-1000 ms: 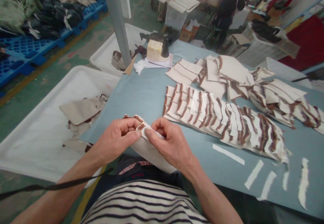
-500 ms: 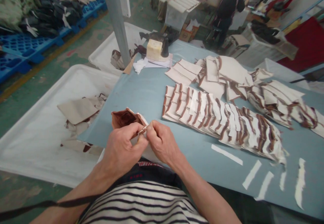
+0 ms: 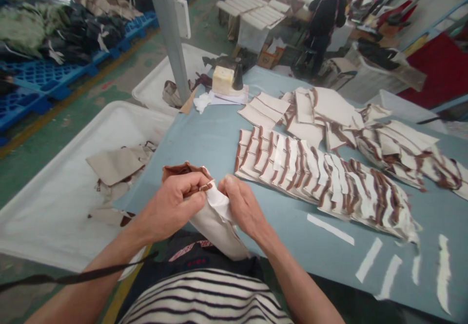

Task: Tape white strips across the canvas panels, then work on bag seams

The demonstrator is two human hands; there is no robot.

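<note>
A cream fabric pouch (image 3: pixel 215 226) with a brown inside hangs over the table's front edge, against my lap. My left hand (image 3: pixel 179 199) is closed on its rim, thumb and fingers pinching a brown-trimmed edge. Beside that pinch a white strip (image 3: pixel 218 201) stands out from the pouch, crumpled. My right hand (image 3: pixel 241 207) is closed on the strip's right side; its fingertips are partly hidden, and whether they also grip the cloth I cannot tell.
A row of overlapping cream pieces with brown edges (image 3: pixel 292 168) lies on the blue table (image 3: pixel 204 133), with a loose pile (image 3: pixel 329 109) behind. White strips (image 3: pixel 331 229) lie near the front edge. A white bin (image 3: pixel 44 192) holds fabric pieces at left. A grey post (image 3: pixel 170 36) rises behind; a person stands farther back.
My hands have moved slightly apart, and the white strip now shows between them. More of the pouch's cream side is visible below. The whole view has shifted a little.
</note>
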